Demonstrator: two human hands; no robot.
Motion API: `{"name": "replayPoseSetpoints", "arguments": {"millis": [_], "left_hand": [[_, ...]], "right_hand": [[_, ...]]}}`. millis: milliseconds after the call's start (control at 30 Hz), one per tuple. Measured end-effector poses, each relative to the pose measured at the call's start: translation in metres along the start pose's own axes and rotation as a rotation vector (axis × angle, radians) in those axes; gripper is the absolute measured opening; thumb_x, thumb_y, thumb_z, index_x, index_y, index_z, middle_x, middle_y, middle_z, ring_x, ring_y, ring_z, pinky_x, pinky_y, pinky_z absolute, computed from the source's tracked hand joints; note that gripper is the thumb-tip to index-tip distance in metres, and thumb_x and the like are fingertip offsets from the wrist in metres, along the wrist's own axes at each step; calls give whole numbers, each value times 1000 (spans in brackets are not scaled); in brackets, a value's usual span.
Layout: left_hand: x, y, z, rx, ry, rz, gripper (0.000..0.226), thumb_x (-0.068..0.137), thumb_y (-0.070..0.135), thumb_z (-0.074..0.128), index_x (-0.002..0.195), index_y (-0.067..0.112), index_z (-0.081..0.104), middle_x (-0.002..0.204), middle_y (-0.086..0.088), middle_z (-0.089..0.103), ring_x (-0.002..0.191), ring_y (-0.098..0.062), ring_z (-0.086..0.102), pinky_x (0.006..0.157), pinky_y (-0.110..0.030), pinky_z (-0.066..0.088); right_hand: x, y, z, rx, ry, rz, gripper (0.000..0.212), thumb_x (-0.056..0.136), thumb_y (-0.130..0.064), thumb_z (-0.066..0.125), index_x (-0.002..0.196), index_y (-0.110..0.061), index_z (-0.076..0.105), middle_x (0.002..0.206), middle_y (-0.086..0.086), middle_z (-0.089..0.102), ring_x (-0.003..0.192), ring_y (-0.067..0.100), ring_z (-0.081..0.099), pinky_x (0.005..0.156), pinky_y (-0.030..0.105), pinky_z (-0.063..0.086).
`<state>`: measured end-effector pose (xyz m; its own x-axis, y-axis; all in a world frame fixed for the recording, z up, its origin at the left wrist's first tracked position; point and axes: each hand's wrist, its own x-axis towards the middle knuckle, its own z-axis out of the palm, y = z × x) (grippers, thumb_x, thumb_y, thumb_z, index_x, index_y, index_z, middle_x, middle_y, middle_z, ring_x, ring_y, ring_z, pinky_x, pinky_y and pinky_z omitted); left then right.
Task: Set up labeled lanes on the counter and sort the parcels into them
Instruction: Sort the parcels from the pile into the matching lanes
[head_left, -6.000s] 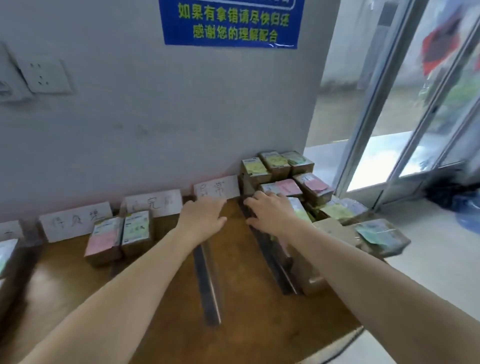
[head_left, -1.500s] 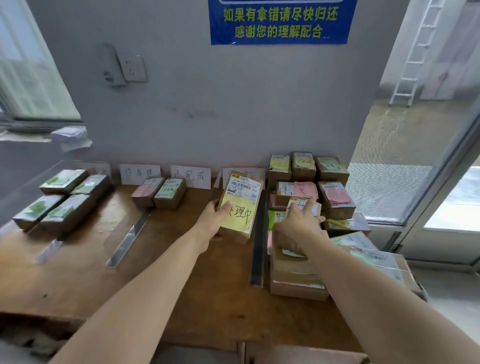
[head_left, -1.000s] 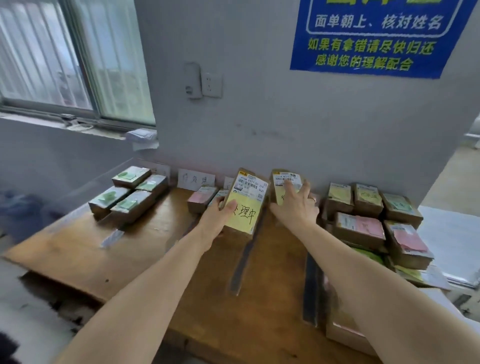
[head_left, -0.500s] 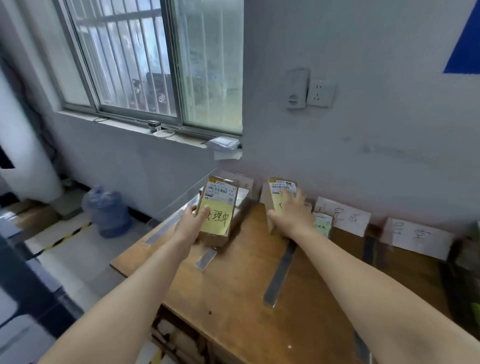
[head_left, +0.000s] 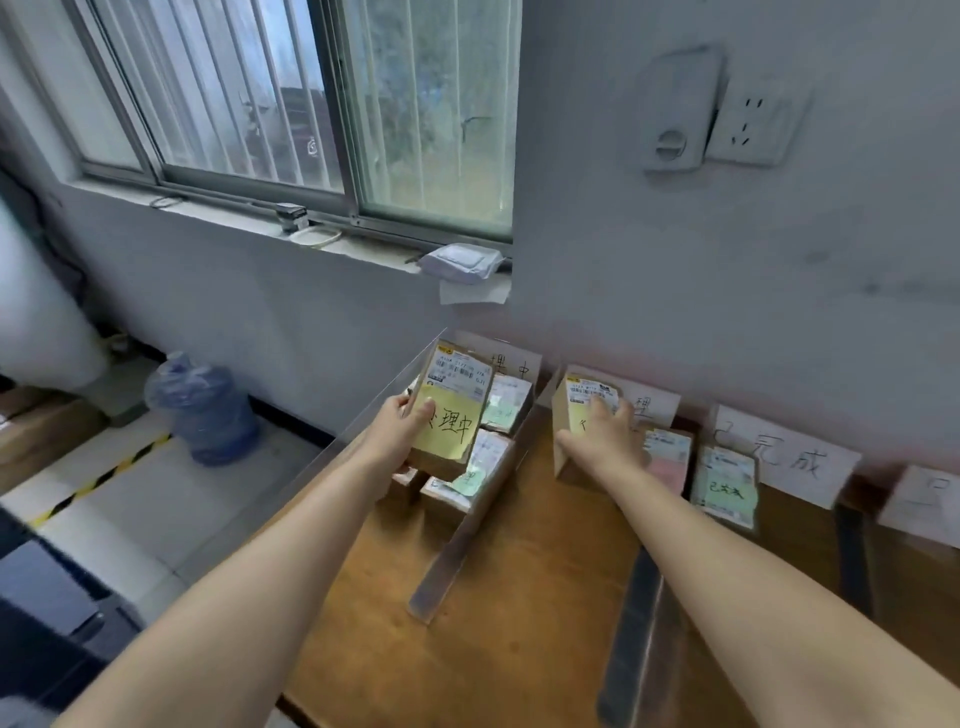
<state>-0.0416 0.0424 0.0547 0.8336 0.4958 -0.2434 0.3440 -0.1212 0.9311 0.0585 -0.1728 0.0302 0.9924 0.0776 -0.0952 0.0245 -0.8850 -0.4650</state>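
My left hand (head_left: 399, 427) grips a brown parcel with a yellow note (head_left: 451, 415), held above the several parcels (head_left: 485, 460) lying in the leftmost lane. My right hand (head_left: 605, 441) holds a second yellow-note parcel (head_left: 571, 415) over the neighbouring lane, its fingers curled over the top face. Two parcels, one with a pink note (head_left: 667, 460) and one with a green note (head_left: 727, 486), lie further right. White handwritten lane cards (head_left: 800, 460) lean against the wall. Grey divider strips (head_left: 457, 545) mark the lanes on the wooden counter (head_left: 519, 649).
A clear panel (head_left: 363, 415) borders the counter's left edge. Beyond it on the floor stands a blue water jug (head_left: 202, 408) near a yellow-black floor stripe. A window sill (head_left: 322, 239) with small items runs along the left wall. A second divider strip (head_left: 631, 639) lies to the right.
Both hands have carried their yellow-note parcels left along the counter, from the pile at the right end to the leftmost lanes. My view has swung left with them.
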Motion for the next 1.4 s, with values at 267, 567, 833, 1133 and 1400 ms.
{"name": "replayPoseSetpoints", "arguments": {"millis": [267,567,833,1133,1400], "left_hand": [[77,-9,17,74,-119,-41,35,100,36,45,125,12,44,93,-3,64,67,-14,59,51,-20,42],[162,-6,45,95,-317,-63,48,100,35,43,140,11,33,110,-8,62,84,-17,62,61,-26,50],[201,-1,82,295,-330,-26,44,101,33,40,140,12,32,127,-15,55,107,-30,59,89,-44,53],[195,-2,85,1016,-406,457,69,94,36,52,151,31,13,157,-11,16,141,-33,20,111,-47,29],[200,-4,86,1223,-520,570,74,91,59,44,151,33,9,160,-9,-1,147,-33,6,116,-47,16]], "right_hand": [[43,2,38,65,-40,119,68,87,-32,65,145,-18,32,156,13,11,131,35,38,98,42,44],[81,-7,85,22,6,299,72,85,-46,63,146,-28,29,153,10,20,126,38,40,96,48,45],[98,-4,99,3,17,358,76,85,-47,62,149,-30,24,153,9,18,127,36,37,97,45,42],[103,3,95,-12,10,359,77,85,-48,62,150,-28,24,156,8,11,130,37,35,99,45,43],[111,-2,100,17,22,307,62,96,-50,47,150,-24,29,158,10,12,137,38,29,103,46,40]]}}
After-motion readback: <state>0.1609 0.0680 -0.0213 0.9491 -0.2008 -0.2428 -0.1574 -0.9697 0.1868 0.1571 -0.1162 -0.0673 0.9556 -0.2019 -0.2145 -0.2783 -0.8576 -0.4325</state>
